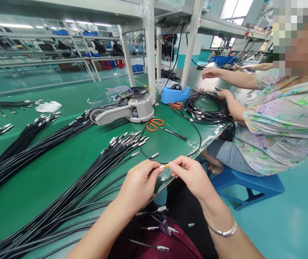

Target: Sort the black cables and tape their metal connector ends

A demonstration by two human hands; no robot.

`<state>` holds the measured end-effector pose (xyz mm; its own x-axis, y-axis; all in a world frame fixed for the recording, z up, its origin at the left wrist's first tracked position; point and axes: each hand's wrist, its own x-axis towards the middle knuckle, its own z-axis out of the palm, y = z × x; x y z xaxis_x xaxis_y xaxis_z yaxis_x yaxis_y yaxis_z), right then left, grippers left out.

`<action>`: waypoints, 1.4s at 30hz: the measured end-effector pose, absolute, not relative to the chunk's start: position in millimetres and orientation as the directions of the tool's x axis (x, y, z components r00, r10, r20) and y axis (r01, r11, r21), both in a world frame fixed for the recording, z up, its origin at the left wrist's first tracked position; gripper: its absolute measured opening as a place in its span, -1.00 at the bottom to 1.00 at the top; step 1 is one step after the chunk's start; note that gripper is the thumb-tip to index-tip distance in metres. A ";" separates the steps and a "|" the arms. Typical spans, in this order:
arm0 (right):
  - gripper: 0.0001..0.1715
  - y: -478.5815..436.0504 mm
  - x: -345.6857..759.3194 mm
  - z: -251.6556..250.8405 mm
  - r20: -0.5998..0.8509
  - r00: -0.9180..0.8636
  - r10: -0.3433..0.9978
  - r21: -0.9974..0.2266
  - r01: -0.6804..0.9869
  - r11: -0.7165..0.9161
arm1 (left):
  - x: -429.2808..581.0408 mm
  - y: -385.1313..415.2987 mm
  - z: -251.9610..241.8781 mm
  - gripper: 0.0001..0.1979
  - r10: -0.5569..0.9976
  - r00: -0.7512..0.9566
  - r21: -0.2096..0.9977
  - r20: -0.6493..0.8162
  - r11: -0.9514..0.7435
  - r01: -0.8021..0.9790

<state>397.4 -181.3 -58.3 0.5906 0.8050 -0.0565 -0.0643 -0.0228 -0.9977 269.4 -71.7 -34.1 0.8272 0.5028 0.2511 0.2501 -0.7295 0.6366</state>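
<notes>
Above the table's front edge, my left hand (139, 180) and my right hand (190, 174) meet with their fingertips pinched on a small metal connector (165, 166). A yellow patch shows on it between the fingers; whether it is tape or part of the connector I cannot tell. Just beyond my hands, a bundle of black cables (99, 167) with silver metal ends lies on the green table. More loose cable ends, such as a metal plug (162, 248), hang over my lap below my wrists.
A grey round tape dispenser (141, 108), orange-handled scissors (155, 125), a black pen-like tool (174, 134) and a blue tape holder (175, 94) stand or lie ahead. To the right a co-worker on a blue stool (248, 183) handles coiled black cables (206, 106). Shelf posts rise behind.
</notes>
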 end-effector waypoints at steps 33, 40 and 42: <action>-0.76 -193.3 403.6 -50.7 -0.081 0.502 0.861 -0.996 -0.003 -0.091 | 267.6 -75.8 -39.4 -0.82 0.370 0.886 0.552 0.279 -0.817 0.167; -0.80 -198.0 415.4 -49.9 -0.110 0.406 0.907 -0.990 0.035 -0.136 | 269.8 -78.0 -31.3 -0.83 0.424 0.898 0.681 0.114 -0.692 0.240; -0.81 -197.4 412.3 -49.7 -0.105 0.418 0.902 -0.990 0.037 -0.133 | 270.3 -76.0 -28.0 -0.79 0.411 0.912 0.705 0.024 -0.654 0.275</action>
<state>412.3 -197.4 -49.7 0.4179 0.9024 -0.1054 0.0369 -0.1328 -0.9905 270.3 -76.0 -28.0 0.9115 0.4105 0.0245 0.2754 -0.6535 0.7050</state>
